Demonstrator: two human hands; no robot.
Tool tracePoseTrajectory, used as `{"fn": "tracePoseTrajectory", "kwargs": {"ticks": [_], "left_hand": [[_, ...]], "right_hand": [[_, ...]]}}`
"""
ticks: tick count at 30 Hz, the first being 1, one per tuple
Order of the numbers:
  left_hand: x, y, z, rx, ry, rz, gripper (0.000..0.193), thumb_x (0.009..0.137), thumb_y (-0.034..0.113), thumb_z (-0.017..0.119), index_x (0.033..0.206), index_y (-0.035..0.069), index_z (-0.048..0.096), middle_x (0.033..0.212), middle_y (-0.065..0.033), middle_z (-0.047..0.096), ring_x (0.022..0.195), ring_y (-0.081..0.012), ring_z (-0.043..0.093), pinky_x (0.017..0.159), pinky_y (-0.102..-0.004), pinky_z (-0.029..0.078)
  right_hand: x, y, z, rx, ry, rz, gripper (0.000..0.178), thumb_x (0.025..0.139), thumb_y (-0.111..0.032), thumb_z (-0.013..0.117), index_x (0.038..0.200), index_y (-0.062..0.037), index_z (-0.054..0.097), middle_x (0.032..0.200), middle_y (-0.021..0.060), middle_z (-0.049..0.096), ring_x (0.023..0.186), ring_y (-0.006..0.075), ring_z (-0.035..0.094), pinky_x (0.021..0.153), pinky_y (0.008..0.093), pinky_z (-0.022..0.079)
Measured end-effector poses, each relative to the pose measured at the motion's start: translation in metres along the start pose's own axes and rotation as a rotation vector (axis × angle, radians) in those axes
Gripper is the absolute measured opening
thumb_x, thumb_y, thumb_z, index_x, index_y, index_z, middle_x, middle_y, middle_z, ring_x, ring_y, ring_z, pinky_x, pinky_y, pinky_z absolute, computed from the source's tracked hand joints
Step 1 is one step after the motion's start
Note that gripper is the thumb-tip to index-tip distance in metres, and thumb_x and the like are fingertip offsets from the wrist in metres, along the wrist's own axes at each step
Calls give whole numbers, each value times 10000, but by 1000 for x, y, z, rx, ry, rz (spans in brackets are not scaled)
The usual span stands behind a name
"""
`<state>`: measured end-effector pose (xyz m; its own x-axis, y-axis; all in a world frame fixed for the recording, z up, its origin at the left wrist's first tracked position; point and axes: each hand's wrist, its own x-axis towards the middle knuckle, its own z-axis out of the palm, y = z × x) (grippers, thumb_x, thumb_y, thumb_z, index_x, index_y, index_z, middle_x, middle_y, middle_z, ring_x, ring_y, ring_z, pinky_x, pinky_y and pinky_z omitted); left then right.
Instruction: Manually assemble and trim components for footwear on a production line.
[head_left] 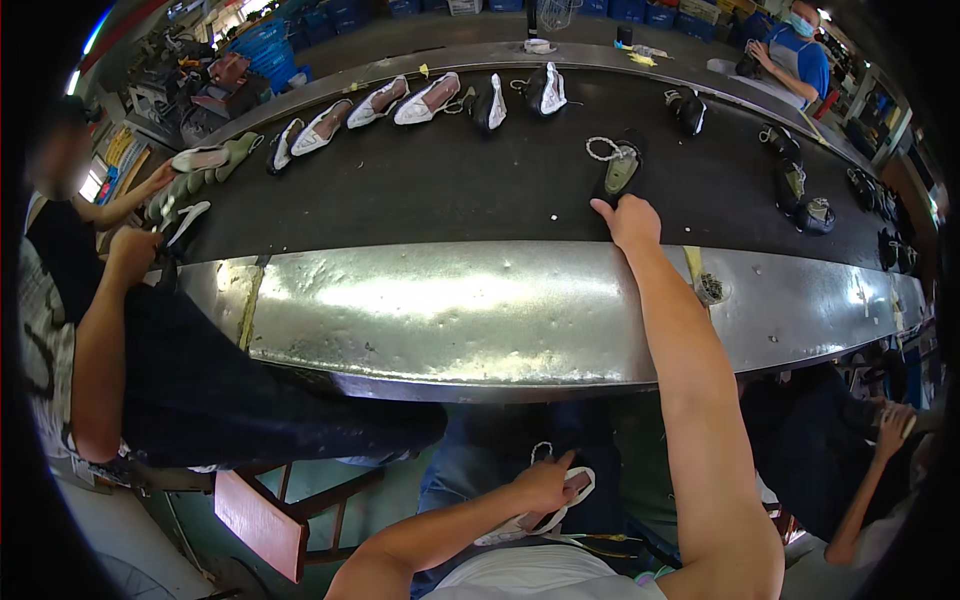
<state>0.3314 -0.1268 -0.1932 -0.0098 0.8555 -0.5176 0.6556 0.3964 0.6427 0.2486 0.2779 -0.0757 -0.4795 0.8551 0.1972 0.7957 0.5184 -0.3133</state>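
My right arm reaches over the metal ledge to the belt, where my right hand is closed on the near end of a black shoe. That shoe has a green inside and a loop of white cord at its far end. Down at my lap, my left hand is closed around a white shoe with a pinkish inside. Part of this shoe is hidden under my fingers and wrist. A pale cord loop sticks up beside it.
Several white-and-black shoes line the far side of the dark belt. Dark shoes stand to the right. A dented metal ledge runs before me, with a small cup on it. People work left, right and across.
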Motion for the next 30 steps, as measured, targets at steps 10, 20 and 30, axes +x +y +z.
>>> {"fn": "tracePoseTrajectory", "kwargs": {"ticks": [10,20,30], "left_hand": [[4,-9,-7,-196,34,90,706,893,469,668,1439,57,493,1247,-258,642,1178,-349,624,1017,-418,478],[-88,4,-24,-1073,449,252,656,883,154,752,1466,68,463,1145,-55,666,1030,-134,613,932,-306,502],[-116,21,17,-1077,340,321,630,952,105,650,1516,189,381,1212,-40,603,1068,-110,559,955,-265,457]], "right_hand": [[-152,61,-8,376,130,-395,567,920,-349,656,1318,35,529,1299,281,568,1193,431,558,1019,470,449],[-573,145,-67,269,-621,-408,547,798,-376,779,1189,-37,603,1086,186,628,1100,382,575,939,447,501],[-548,176,-123,1139,-1043,192,327,935,-199,638,1201,-10,622,954,96,713,778,123,650,731,277,528]]}}
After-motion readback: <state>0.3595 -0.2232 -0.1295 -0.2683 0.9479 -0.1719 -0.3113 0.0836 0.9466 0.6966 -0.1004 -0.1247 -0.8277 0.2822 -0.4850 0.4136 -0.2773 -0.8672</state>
